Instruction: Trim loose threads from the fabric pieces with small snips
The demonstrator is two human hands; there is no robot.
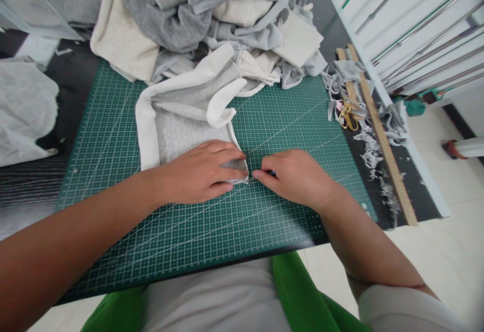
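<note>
A light grey piece of knit fabric (pixel 185 137) with broad white edging lies flat on the green cutting mat, its upper part folded over. My left hand (pixel 206 170) rests on its lower right part with the fingers stretched out, pressing the cloth down. Just to the right, my right hand (pixel 293 175) is closed around a small tool with thin metal tips (pixel 252 179). Those tips meet the fabric's lower right corner. The fingers hide most of the tool, so its exact kind cannot be made out; a dark bit shows between thumb and forefinger.
A large heap of grey and cream cloth pieces (pixel 170 24) covers the back of the cutting mat (pixel 287 120). Wooden rulers (pixel 389 155), gold-handled scissors (pixel 348 117) and fabric scraps (pixel 368 150) lie along the right edge. Pale cloth (pixel 26 110) sits at left. Metal rods (pixel 427 39) stand beyond the table.
</note>
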